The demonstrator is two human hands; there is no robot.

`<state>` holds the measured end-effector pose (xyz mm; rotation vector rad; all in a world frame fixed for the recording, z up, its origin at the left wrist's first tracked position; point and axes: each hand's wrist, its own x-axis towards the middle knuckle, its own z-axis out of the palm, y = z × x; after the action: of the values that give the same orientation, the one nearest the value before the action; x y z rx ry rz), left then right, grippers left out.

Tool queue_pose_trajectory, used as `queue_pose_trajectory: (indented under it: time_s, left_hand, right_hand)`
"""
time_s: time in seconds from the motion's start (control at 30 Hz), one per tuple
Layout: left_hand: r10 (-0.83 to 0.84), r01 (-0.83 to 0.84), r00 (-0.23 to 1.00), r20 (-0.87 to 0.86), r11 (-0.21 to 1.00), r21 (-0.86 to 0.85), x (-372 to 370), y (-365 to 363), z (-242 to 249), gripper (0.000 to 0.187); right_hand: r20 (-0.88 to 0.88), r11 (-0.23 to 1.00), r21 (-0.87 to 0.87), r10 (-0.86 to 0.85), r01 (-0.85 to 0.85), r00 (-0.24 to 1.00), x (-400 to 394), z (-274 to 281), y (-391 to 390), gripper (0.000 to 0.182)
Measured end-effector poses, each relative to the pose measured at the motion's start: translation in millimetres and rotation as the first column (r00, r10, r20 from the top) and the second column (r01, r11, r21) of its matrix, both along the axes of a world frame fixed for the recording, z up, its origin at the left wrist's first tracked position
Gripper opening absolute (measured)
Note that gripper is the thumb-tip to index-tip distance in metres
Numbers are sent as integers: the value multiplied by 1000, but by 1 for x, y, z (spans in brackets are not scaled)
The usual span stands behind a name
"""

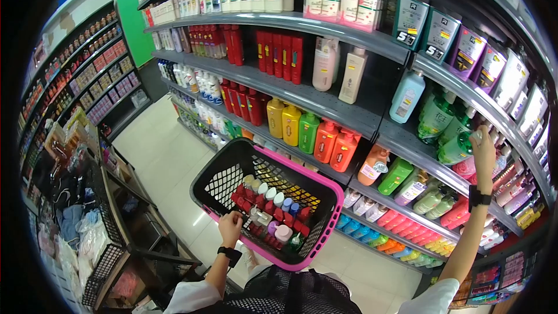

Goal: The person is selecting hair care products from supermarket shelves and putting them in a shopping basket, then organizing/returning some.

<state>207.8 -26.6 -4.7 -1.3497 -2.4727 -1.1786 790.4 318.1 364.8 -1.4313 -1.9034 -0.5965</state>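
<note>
My right hand [483,144] reaches to the shelf at the right, its fingers closed round the top of a green bottle [455,149]. That bottle leans to the side, below similar green bottles [435,117] with white lettering. In front of my body is a black shopping basket with a pink rim [314,254]. Red bottles and several with white, blue or purple caps [282,232] fill its middle. My left hand [231,225] is closed at the basket's near left rim. What its fingers grip, if anything, is hidden.
Shelves of bottles [290,122] run along the far side and curve round to the right. A pale blue bottle [407,97] stands left of the green ones. At the left are a bin of bagged goods [93,244] and another stocked shelf [87,70]. The floor [157,139] is pale tile.
</note>
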Motion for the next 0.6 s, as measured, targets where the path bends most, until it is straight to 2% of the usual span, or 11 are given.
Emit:
queue_pose_trajectory:
  time_s: [0.17, 0.23, 0.27, 0.33, 0.37, 0.4, 0.47, 0.5, 0.53, 0.6]
  left_hand:
    - [-24, 24, 1000, -6, 1000, -3, 1, -1, 3, 3]
    - [-21, 21, 1000, 3, 1000, -3, 1, -1, 3, 4]
    - [-17, 17, 1000, 2, 1000, -2, 1, -1, 3, 4]
    - [-11, 11, 1000, -5, 1000, -10, -1, -1, -1, 4]
    - [-15, 14, 1000, -15, 1000, -17, -2, -1, -2, 4]
    - [-16, 16, 1000, -12, 1000, 7, -1, -2, 0, 4]
    - [-23, 23, 1000, -4, 1000, 12, 1, -2, 3, 4]
    - [-13, 13, 1000, -5, 1000, 12, 1, -2, 3, 4]
    - [-19, 19, 1000, 6, 1000, 0, 0, -2, 3, 4]
    - [-17, 17, 1000, 15, 1000, -15, -1, -2, 2, 4]
  right_hand:
    - [-104, 987, -102, 113, -124, 988, 17, -9, -12, 31]
    - [-194, 988, -24, 146, -153, 970, 21, -21, -15, 28]
    - [-193, 986, -27, 154, -162, 969, 17, -26, -20, 28]
    - [-166, 985, 86, 161, -148, 973, -6, -34, -39, 28]
    - [-239, 979, 95, 199, -181, 950, -24, -39, -53, 30]
    - [-235, 978, 86, 206, -190, 950, -31, -43, -60, 30]
    - [-109, 941, 267, 242, -206, 964, -43, -49, -66, 30]
    - [-195, 956, 207, 250, -210, 948, -48, -48, -75, 29]
    - [-198, 954, 206, 258, -218, 945, -53, -46, -82, 29]
    - [-372, 946, 141, 325, -292, 870, -63, -39, -95, 27]
